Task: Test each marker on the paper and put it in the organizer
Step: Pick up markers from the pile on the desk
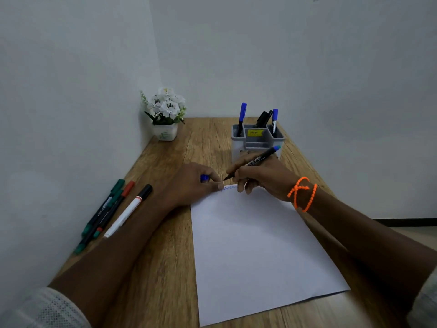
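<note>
- The right hand (pixel 260 176) grips a blue marker (pixel 256 162), its tip at the paper's (pixel 255 247) far edge beside a blue zigzag (pixel 229 187).
- The left hand (pixel 194 183) is closed around the blue cap (pixel 204 178), resting at the paper's far-left corner.
- The organizer (pixel 256 140) stands just beyond the hands.
- Four markers (pixel 111 211) lie along the counter's (pixel 165 256) left edge.

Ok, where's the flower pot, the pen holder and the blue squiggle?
Flower pot (pixel 165 132): head view, on its white front.
Pen holder (pixel 236 147): head view, on its grey left wall.
Blue squiggle (pixel 229 187): head view, on the zigzag's middle, at the paper's top edge.
</note>
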